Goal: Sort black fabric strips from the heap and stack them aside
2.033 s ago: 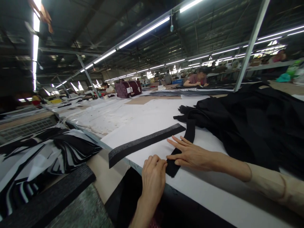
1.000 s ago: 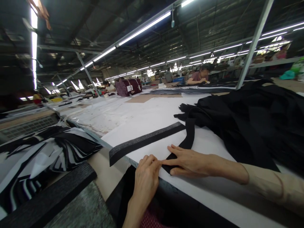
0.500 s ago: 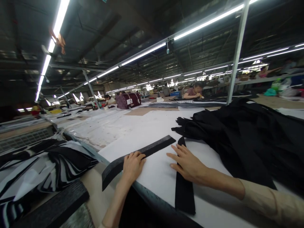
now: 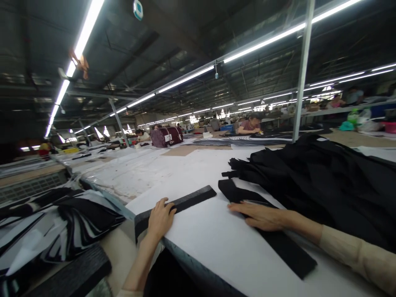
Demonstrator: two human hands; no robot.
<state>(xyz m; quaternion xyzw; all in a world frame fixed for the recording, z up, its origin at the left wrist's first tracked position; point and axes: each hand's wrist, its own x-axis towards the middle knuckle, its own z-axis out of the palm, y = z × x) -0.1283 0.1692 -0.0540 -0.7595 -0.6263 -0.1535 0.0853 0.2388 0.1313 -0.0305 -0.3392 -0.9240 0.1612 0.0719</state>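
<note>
1. Garment factory floor, long white-paper cutting table [image 4: 216, 247] running away from the camera; co-worker [image 4: 250, 126] bent over the same table, far end.
2. Left hand [image 4: 161, 220]: open, fingers lightly curled, pressing on the near end of a charcoal fabric strip [image 4: 192, 199]. No pinch visible.
3. Right hand [image 4: 262, 216]: open, fingers flat and together, lying on a black fabric band [image 4: 287, 247]. No grip.
4. Strip and band lie flat on the table, well apart, hands between them.
5. Black cloth pile [image 4: 309, 181] sits just beyond the band; black-and-white patterned fabric [image 4: 62, 218] lies left, off the table edge.
</note>
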